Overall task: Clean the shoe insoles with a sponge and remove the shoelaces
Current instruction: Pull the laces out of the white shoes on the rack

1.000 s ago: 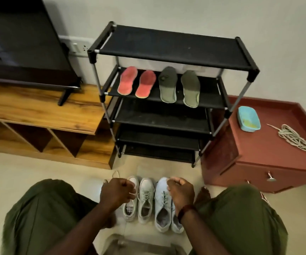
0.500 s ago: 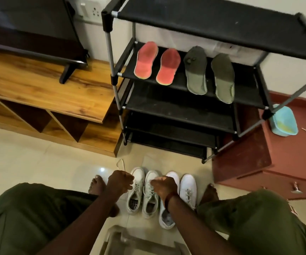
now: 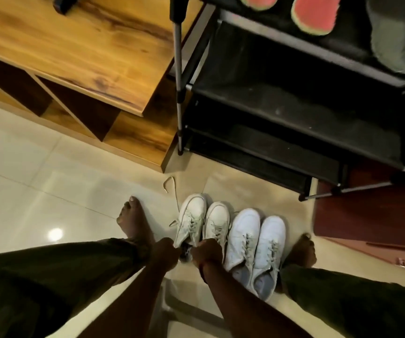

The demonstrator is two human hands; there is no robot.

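Observation:
Two pairs of laced shoes stand side by side on the floor: a cream pair (image 3: 193, 220) on the left and a white pair (image 3: 244, 236) on the right. My left hand (image 3: 166, 250) grips the left side of the leftmost cream shoe's opening. My right hand (image 3: 207, 251) is curled at the opening's right side and hides the heel of the second cream shoe. A loose lace end (image 3: 169, 185) trails from that shoe across the floor. Red insoles (image 3: 313, 17) and a grey insole (image 3: 391, 42) lie on the black shoe rack (image 3: 294, 113).
A wooden TV unit (image 3: 74, 52) stands left of the rack and a red-brown cabinet (image 3: 372, 215) to its right. My bare feet (image 3: 133, 223) flank the shoes. The edge of a clear stool (image 3: 169, 303) shows between my knees.
The view has tilted down and moved closer. Both hands have dropped from the laces to the heel end of the cream shoes. The lace loop once held up by my left hand now lies on the floor.

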